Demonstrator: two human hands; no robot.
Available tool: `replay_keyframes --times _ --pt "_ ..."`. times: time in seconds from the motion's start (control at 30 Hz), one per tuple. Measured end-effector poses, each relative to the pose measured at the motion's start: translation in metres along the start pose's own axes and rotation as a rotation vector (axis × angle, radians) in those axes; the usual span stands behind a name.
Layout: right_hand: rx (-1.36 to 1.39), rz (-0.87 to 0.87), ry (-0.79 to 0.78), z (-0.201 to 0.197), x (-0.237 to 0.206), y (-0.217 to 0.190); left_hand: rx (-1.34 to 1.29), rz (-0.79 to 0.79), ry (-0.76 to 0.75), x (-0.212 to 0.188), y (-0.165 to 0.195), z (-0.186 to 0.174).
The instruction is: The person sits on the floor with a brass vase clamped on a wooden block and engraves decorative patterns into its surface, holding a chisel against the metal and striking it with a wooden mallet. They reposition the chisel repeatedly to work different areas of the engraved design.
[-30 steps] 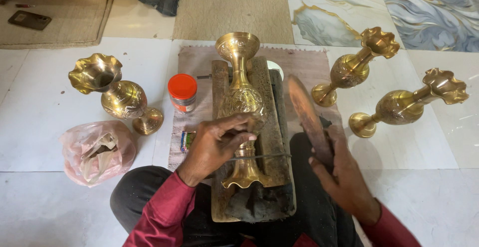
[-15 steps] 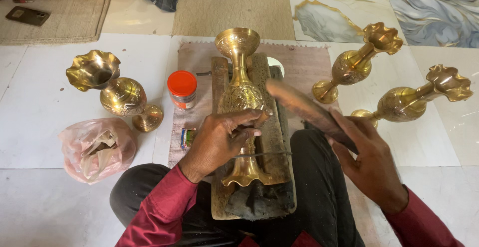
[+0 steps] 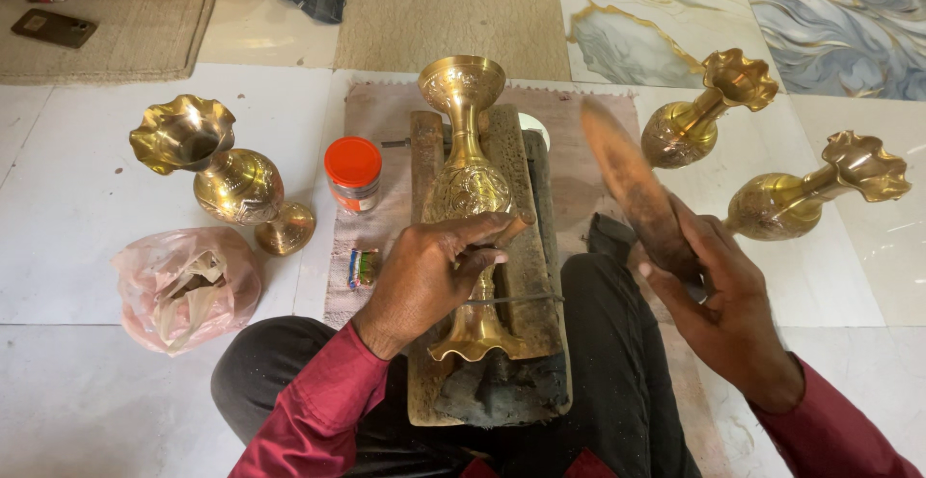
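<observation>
A brass vase (image 3: 465, 164) lies on its side along a wooden block (image 3: 529, 246) that rests on my lap. My left hand (image 3: 429, 271) rests on the vase's lower body, and its fingers pinch a thin metal tool against the brass. My right hand (image 3: 719, 295) grips the lower end of a long brown wooden mallet (image 3: 632, 184). The mallet is raised to the right of the block, apart from the vase.
One brass vase (image 3: 227, 174) lies tilted at the left, two more (image 3: 709, 107) (image 3: 815, 189) at the right. A small jar with an orange lid (image 3: 353, 174) stands left of the block. A pink plastic bag (image 3: 183, 285) sits near my left knee. A phone (image 3: 53, 27) lies far left.
My right hand has swung the wooden mallet up and to the right, away from the block. My left hand has stayed on the vase.
</observation>
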State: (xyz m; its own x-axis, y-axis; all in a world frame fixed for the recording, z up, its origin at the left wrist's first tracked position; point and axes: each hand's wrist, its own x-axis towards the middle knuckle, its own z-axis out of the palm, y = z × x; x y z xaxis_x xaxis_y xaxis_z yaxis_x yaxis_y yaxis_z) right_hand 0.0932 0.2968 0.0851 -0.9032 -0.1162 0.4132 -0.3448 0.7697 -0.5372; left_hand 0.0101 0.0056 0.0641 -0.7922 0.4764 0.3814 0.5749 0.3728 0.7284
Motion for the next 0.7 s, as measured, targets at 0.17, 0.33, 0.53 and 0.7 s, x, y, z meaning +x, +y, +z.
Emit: replay_keyframes --times 0.17,0.33,0.53,0.7 --pt "0.056 0.011 0.037 0.000 -0.001 0.002 -0.130 -0.056 -0.025 0.001 -0.004 -0.001" --pt "-0.140 -0.062 0.037 -0.003 -0.004 -0.002 -0.087 -0.016 -0.042 0.001 -0.006 -0.004" --pt "-0.053 -0.013 -0.009 -0.005 -0.002 -0.008 -0.214 -0.047 -0.111 0.000 -0.006 -0.009" --pt "-0.047 -0.079 0.008 -0.002 0.002 -0.008 -0.203 -0.046 -0.069 -0.002 -0.006 -0.009"
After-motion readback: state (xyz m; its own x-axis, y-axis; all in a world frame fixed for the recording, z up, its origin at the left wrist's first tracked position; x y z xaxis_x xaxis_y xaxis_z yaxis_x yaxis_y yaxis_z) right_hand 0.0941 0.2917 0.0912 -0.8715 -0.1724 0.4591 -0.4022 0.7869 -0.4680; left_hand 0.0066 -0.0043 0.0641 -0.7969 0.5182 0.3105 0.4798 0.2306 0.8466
